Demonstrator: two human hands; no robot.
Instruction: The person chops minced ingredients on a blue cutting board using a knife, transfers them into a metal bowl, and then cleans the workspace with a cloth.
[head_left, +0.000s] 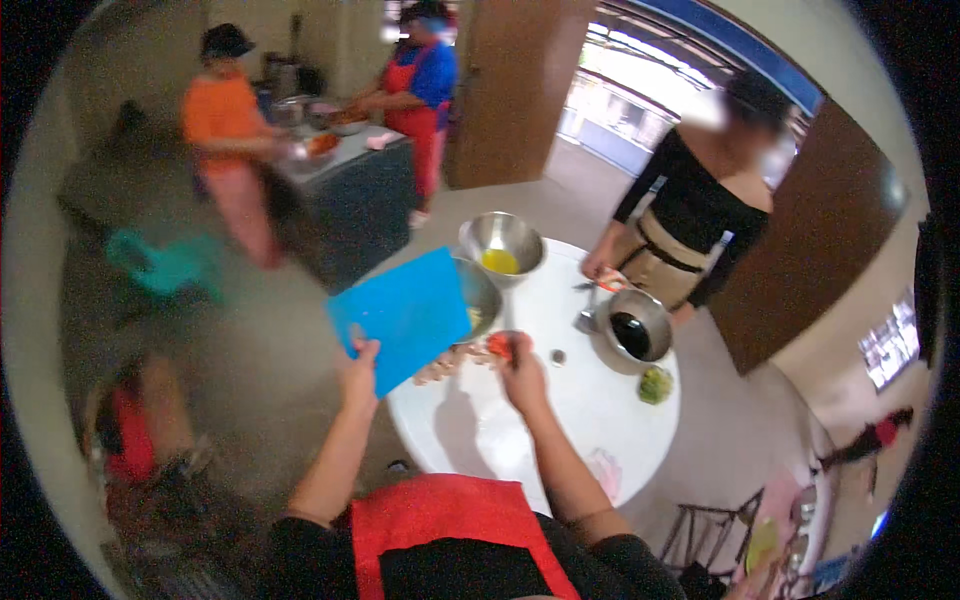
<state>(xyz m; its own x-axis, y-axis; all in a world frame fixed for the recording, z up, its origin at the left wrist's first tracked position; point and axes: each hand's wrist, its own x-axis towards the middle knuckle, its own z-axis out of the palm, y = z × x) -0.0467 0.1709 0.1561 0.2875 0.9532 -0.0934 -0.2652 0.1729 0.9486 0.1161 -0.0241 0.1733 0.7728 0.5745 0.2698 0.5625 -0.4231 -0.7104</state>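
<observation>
My left hand (361, 371) grips the lower left edge of a blue cutting board (409, 315), which is held tilted above the table's left side. Behind the board's right edge shows a steel bowl (489, 296) with pale pieces in it, partly hidden. My right hand (525, 381) is closed around a dark-handled tool (514, 349); its working end cannot be made out. Something red (498, 344) lies right by those fingers. Pale brown scraps, perhaps peelings (442, 365), are scattered on the white round table (487, 450) below the board.
A steel bowl (501, 234) holds yellow liquid at the back; another bowl (660, 319) holds dark liquid. Nearby are a green clump (655, 385), a small round object (558, 358) and thin plastic (604, 474). A person (697, 202) stands across the table; two others work at a far counter (337, 169).
</observation>
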